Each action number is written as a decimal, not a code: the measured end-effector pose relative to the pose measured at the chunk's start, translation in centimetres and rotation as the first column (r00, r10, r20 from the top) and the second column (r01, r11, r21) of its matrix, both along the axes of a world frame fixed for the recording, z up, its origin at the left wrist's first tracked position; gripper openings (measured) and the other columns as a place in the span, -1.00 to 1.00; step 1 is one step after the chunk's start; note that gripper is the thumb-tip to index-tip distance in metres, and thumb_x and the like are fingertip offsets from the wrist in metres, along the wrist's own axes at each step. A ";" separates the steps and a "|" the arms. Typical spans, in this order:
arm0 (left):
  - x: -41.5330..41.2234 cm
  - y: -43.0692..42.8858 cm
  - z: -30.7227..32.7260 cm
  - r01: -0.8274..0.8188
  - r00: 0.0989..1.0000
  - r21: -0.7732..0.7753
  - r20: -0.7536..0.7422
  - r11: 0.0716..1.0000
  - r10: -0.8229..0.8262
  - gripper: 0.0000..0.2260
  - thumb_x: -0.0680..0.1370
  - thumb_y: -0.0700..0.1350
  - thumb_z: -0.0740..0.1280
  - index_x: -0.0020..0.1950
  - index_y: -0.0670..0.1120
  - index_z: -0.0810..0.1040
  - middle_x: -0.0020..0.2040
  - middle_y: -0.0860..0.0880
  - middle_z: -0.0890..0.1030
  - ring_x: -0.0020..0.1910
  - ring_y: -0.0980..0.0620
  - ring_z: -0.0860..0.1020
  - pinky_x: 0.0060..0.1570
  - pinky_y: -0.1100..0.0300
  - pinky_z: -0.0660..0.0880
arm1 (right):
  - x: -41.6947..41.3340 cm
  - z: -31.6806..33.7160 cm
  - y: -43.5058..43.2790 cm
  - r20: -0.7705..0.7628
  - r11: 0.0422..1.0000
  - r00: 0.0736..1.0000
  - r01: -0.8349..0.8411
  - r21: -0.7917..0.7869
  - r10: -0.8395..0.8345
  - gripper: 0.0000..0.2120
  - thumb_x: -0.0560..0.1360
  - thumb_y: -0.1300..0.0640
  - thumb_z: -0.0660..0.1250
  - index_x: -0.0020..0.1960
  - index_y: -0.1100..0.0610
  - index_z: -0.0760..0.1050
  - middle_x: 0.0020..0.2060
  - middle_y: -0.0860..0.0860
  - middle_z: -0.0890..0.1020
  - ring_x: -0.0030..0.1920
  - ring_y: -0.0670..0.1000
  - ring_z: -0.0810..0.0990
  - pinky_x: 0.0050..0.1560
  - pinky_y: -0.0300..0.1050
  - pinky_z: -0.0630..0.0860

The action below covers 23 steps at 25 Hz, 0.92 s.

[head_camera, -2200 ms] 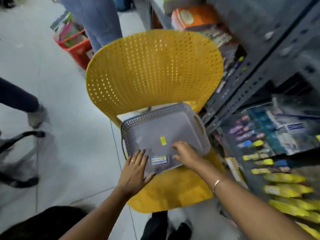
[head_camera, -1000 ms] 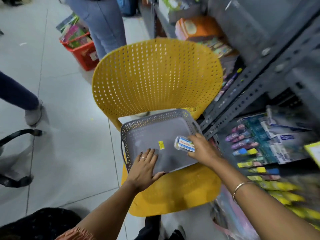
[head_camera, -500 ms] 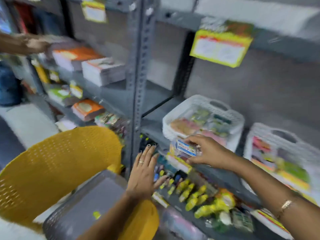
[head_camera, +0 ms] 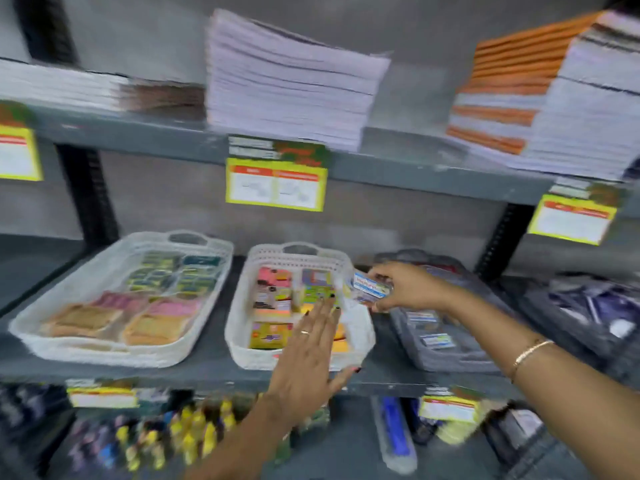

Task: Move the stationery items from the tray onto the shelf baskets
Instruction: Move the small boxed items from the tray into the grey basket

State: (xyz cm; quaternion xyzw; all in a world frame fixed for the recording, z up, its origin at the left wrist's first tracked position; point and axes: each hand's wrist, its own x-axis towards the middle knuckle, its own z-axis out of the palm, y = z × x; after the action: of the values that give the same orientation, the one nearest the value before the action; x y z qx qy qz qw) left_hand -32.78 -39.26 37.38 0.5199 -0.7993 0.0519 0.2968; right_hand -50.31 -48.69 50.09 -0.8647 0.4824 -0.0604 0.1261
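Observation:
My right hand (head_camera: 410, 287) grips a small clear box with a blue and white label (head_camera: 370, 287), held in the air between the middle white basket (head_camera: 242, 355) and the grey basket (head_camera: 446, 362) on the shelf. My left hand (head_camera: 311, 355) is flat and open, fingers spread, in front of the middle white basket, which holds colourful packets. The grey basket contains similar labelled boxes (head_camera: 437, 340). A larger white basket (head_camera: 69, 351) at the left holds flat packets. The tray is out of view.
Stacks of notebooks (head_camera: 291, 81) sit on the upper shelf, with yellow price tags (head_camera: 276, 185) hanging from its edge. Below the basket shelf, a lower shelf carries small yellow-capped bottles (head_camera: 187, 434) and pens. A dark basket (head_camera: 588, 313) stands at the far right.
The view swung from the chair and tray up to the shelf. My right hand lifted the small labelled box from the tray and carried it rightward past the middle white basket. My left hand left the tray.

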 end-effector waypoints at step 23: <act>-13.5 -8.6 -8.9 -0.171 0.955 0.532 0.296 0.829 0.007 -0.16 0.52 0.38 -0.22 0.16 -0.22 0.59 0.15 -0.18 0.59 0.07 -0.15 0.59 0.00 -0.08 0.51 | -23.0 -12.2 -8.9 -0.328 0.910 0.890 0.383 0.160 -0.317 -0.51 0.45 0.17 0.38 0.34 0.17 0.34 0.34 0.15 0.44 0.30 0.14 0.45 0.21 -0.15 0.41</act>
State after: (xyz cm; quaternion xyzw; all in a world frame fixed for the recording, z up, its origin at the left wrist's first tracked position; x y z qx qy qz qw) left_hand -46.30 -47.91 28.47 0.6075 -0.7887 -0.0933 0.0147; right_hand -73.34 -57.63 37.90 -0.7427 0.6481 0.1013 0.1348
